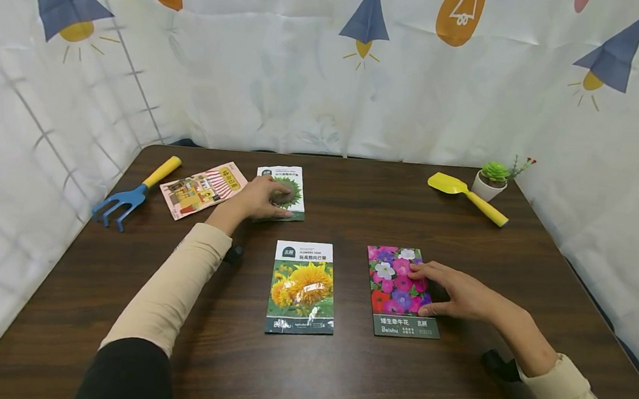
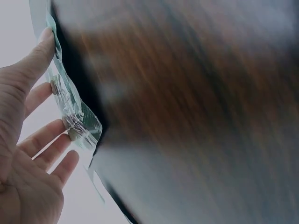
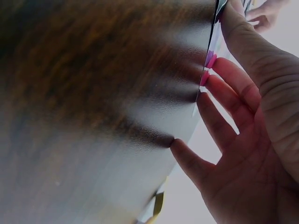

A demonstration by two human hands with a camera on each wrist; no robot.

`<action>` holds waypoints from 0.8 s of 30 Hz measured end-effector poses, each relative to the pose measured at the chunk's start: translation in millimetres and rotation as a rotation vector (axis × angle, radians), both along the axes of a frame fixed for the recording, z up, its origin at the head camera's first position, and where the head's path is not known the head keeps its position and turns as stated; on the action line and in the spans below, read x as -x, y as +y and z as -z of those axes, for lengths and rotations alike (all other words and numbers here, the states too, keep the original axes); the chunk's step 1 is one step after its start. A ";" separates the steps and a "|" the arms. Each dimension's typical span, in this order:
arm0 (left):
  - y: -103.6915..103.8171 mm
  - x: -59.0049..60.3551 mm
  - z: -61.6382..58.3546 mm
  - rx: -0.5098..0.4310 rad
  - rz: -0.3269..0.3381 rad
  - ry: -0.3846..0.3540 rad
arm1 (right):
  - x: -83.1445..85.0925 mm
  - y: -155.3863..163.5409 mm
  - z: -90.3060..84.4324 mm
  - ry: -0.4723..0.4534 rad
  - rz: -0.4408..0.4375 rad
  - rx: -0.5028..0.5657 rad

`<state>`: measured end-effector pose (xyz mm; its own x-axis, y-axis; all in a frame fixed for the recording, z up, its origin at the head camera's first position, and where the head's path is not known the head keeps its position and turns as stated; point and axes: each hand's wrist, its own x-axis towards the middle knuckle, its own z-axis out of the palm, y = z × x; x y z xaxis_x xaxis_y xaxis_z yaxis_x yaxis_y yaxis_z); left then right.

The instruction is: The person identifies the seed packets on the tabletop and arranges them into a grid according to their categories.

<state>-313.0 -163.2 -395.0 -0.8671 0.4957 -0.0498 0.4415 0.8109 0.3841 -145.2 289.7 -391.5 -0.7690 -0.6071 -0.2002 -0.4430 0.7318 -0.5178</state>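
My left hand [image 1: 272, 197] rests flat on a white and green sunflower seed packet [image 1: 292, 181] at the back of the dark wooden table [image 1: 336, 381]. The left wrist view shows straight fingers [image 2: 44, 137] touching that packet's glossy edge [image 2: 77, 119]. My right hand [image 1: 425, 291] lies with spread fingers on a packet of pink and purple flowers [image 1: 389, 283] at the front right. Those fingers [image 3: 224, 95] press along the packet's edge [image 3: 211, 51] in the right wrist view. A third packet with a yellow sunflower [image 1: 302, 288] lies untouched between my arms.
A pink packet [image 1: 203, 189] and a blue hand rake with a yellow handle [image 1: 131, 197] lie at the back left. A yellow trowel [image 1: 466, 197] and a small potted succulent [image 1: 493, 178] sit at the back right. A patterned curtain [image 1: 330, 85] surrounds the table.
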 end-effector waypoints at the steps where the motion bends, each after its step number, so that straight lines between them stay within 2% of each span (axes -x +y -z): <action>1: 1.4 0.4 0.2 -0.005 0.005 -0.009 | 0.1 0.1 0.3 0.001 0.000 0.000; 7: 9.6 2.2 -1.1 0.014 0.057 -0.014 | 0.1 0.3 1.0 0.005 0.001 -0.002; 12: 18.6 0.5 -7.7 0.058 0.108 -0.034 | 0.3 -0.1 1.3 0.006 -0.004 0.004; 16: 27.2 0.6 -12.6 0.085 0.128 -0.050 | -0.8 -0.9 -0.7 0.000 0.001 0.001; 24: 49.8 1.0 -13.0 0.072 0.154 -0.046 | -0.5 -0.2 1.5 0.007 -0.004 0.014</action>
<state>-314.0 -113.4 -382.0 -0.7771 0.6162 -0.1280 0.5457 0.7611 0.3507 -144.6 289.5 -393.0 -0.7680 -0.6128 -0.1863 -0.4495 0.7229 -0.5247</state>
